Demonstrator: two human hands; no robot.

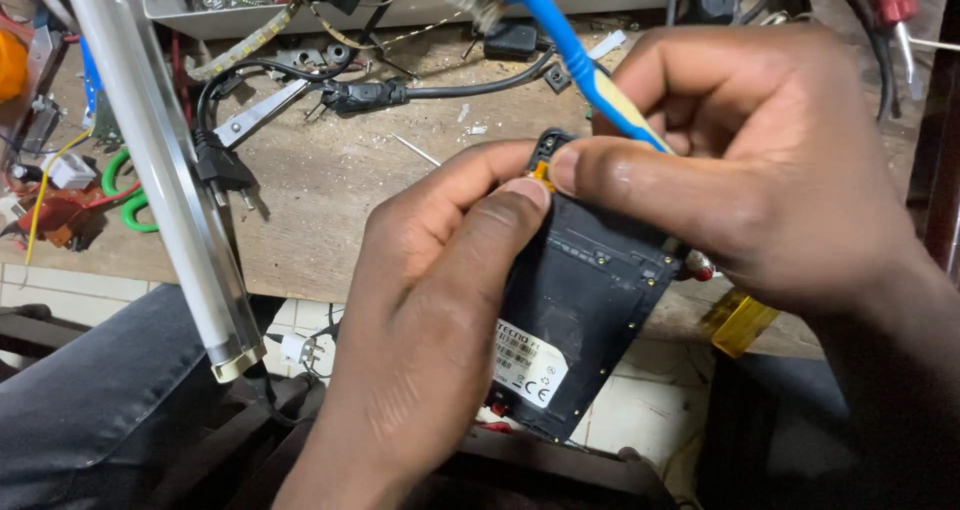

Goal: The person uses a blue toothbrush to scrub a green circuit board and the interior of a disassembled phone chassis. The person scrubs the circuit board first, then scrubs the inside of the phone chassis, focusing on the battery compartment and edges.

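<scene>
Head view: the opened phone sits over the lap by the bench, left hand pinching its top, right hand closed on the brush; brushing looks unfinished.

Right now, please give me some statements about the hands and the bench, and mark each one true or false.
1. Both hands hold a dark opened phone. True.
2. The right hand also holds a red screwdriver. False: it holds a blue toothbrush.
3. The left hand pinches a small yellow part at the phone's top edge. True.
4. A black power plug lies on the wooden bench. True.
5. The white tube lamp lies flat across the phone. False: it leans at the left, apart from it.
</scene>
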